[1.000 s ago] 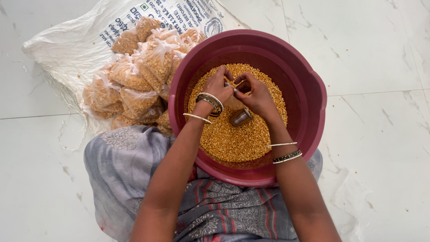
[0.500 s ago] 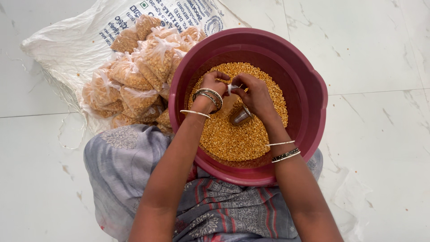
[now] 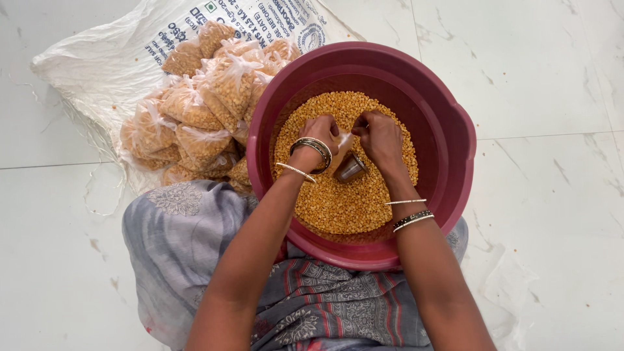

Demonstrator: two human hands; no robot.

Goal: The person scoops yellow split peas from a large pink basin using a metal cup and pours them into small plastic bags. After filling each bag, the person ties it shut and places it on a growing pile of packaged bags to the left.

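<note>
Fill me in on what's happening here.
A person sits on a white tiled floor with a maroon tub of yellow split lentils at their lap. Both hands are over the lentils: the left hand and right hand together pinch a small clear bag. A small metal cup lies in the lentils just below them. Filled, tied bags are piled on a white sack beside the tub.

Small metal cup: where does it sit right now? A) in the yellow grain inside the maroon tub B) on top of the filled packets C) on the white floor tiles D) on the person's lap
A: the small metal cup lies tilted on the yellow grain inside the maroon tub, just below the left hand and right hand.
</note>
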